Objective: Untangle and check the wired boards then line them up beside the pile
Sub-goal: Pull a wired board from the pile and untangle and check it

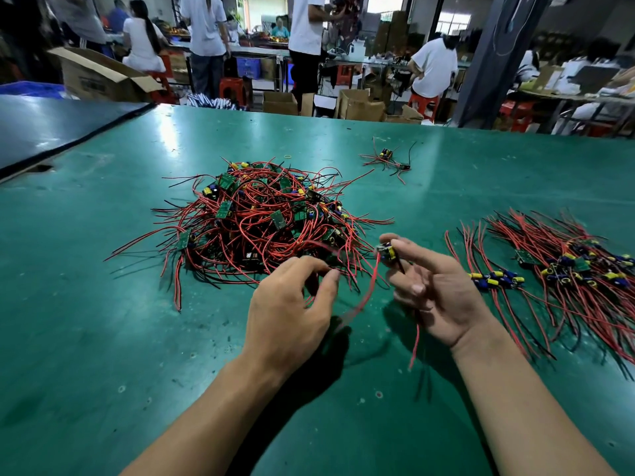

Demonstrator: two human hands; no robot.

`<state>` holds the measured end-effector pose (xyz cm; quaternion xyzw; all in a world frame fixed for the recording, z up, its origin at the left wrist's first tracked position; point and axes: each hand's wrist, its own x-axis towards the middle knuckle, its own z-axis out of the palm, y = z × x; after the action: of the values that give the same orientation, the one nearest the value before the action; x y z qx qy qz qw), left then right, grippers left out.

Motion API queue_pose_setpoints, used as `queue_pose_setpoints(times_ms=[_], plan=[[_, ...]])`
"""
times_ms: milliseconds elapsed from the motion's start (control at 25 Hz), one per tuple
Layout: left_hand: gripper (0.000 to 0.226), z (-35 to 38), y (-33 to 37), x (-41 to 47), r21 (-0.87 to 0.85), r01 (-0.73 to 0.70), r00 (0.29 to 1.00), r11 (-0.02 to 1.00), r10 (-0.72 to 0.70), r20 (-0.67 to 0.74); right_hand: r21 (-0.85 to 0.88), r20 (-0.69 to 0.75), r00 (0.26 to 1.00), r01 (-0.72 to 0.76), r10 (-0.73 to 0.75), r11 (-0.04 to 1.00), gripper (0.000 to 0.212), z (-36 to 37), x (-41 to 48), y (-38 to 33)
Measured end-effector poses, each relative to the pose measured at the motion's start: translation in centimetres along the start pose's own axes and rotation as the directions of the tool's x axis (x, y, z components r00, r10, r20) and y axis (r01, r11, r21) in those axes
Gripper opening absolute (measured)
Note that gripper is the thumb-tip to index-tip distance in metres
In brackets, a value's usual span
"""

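A tangled pile point(264, 218) of small green boards with red and black wires lies in the middle of the green table point(103, 338). My right hand point(436, 297) pinches one small board point(387, 252) between thumb and forefinger, just in front of the pile's right edge. Its red wire point(364, 297) trails down and left, blurred. My left hand point(292, 304) pinches the wires near the pile's front edge. At the right, a row of sorted boards point(563, 269) lies with wires laid out straight.
A few loose wired boards point(386, 159) lie apart at the back of the table. A dark mat point(51, 128) covers the far left corner. Beyond the table stand cardboard boxes, red stools and several people at other benches.
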<state>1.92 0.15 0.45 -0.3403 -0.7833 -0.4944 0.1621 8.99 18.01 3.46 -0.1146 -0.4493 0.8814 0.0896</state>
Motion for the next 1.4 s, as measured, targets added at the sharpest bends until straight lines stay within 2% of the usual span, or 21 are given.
queue_pose_setpoints(times_ms=[80, 120, 200, 280, 560, 720, 840, 1000, 1120, 1200, 1280, 1400], plan=[[0.011, 0.0, 0.6, 0.0, -0.127, 0.042, 0.999, 0.991, -0.039, 0.023, -0.133, 0.047, 0.997, -0.058, 0.065, 0.989, 0.021, 0.2, -0.2, 0.4], [0.012, 0.0, 1.0, 0.0, -0.224, 0.119, 0.991, 0.967, -0.102, 0.087, -0.209, 0.058, 0.994, -0.076, 0.09, 0.975, 0.022, 0.4, -0.3, 0.6], [0.013, 0.0, 1.6, 0.1, -0.396, 0.326, 0.934, 0.858, -0.229, 0.273, -0.311, 0.068, 0.991, -0.087, 0.113, 0.947, 0.021, 0.7, -0.4, 0.9], [0.016, -0.1, 1.9, 0.0, -0.495, 0.466, 0.871, 0.733, -0.283, 0.401, -0.336, 0.05, 0.994, -0.077, 0.1, 0.939, 0.024, 0.9, -0.5, 0.9], [0.011, -0.2, 1.5, 0.6, -0.616, 0.673, 0.739, 0.409, -0.387, 0.551, -0.288, 0.013, 0.996, -0.086, 0.093, 0.954, 0.025, 0.3, 0.0, 0.7], [0.024, -0.4, 1.1, 1.1, -0.656, 0.703, 0.704, 0.276, -0.404, 0.585, -0.316, 0.137, 0.99, 0.002, 0.043, 0.949, 0.035, 0.0, 0.1, 1.0], [0.023, -0.4, 0.9, 1.2, -0.645, 0.721, 0.684, 0.254, -0.41, 0.603, -0.365, 0.177, 0.984, 0.06, 0.006, 0.929, 0.038, 0.3, 0.2, 1.2], [0.022, -0.4, 0.7, 1.1, -0.638, 0.729, 0.676, 0.248, -0.407, 0.614, -0.382, 0.105, 0.991, 0.118, -0.084, 0.916, 0.034, 0.3, 0.4, 1.4], [0.031, -0.3, 0.7, 0.9, -0.627, 0.736, 0.672, 0.256, -0.386, 0.632, -0.407, 0.074, 0.989, 0.15, -0.131, 0.901, 0.034, 0.3, 0.5, 1.6], [0.036, -0.2, 0.8, 0.9, -0.615, 0.748, 0.66, 0.249, -0.372, 0.653, -0.453, 0.084, 0.988, 0.154, -0.13, 0.878, 0.032, 0.3, 0.4, 1.5], [0.032, -0.1, 0.9, 0.9, -0.606, 0.754, 0.654, 0.253, -0.372, 0.659, -0.521, 0.107, 0.988, 0.148, -0.107, 0.841, 0.031, 0.2, 0.3, 1.6], [0.029, -0.2, 0.9, 0.8, -0.614, 0.738, 0.672, 0.28, -0.383, 0.634, -0.563, 0.123, 0.989, 0.137, -0.082, 0.815, 0.028, 0.3, 0.2, 1.8]])
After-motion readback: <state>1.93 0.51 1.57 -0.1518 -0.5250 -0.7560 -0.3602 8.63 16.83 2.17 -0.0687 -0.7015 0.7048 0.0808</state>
